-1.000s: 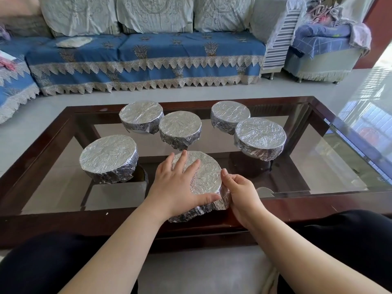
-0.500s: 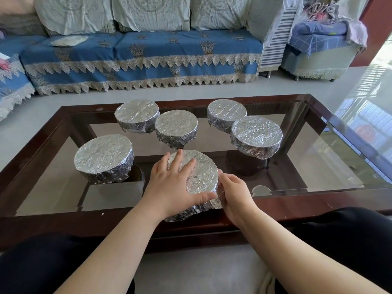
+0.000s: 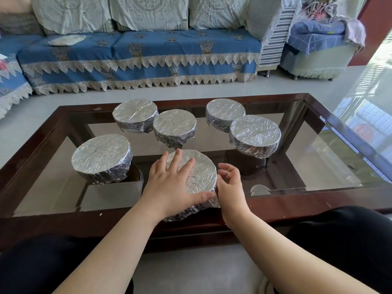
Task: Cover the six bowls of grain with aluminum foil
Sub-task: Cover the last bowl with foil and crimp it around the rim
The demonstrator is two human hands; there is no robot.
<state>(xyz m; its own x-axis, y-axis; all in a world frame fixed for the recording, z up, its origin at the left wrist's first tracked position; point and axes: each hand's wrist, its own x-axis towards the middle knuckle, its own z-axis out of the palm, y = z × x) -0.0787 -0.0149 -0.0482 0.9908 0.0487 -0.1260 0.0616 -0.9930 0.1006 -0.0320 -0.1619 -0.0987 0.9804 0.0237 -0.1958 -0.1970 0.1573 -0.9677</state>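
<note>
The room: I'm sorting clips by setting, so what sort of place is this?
Most likely a home living room. A sofa with blue lace-trimmed covers and cushions faces a glass-topped coffee table, and an armchair piled with blankets stands beside it.

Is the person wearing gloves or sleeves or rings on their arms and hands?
No gloves and no sleeves: both forearms are bare right up to the bottom edge of the picture. The left hand and the right hand show no rings, watch or bracelet. The fingernails look short and unpainted. Dark black clothing covers the knees.
</note>
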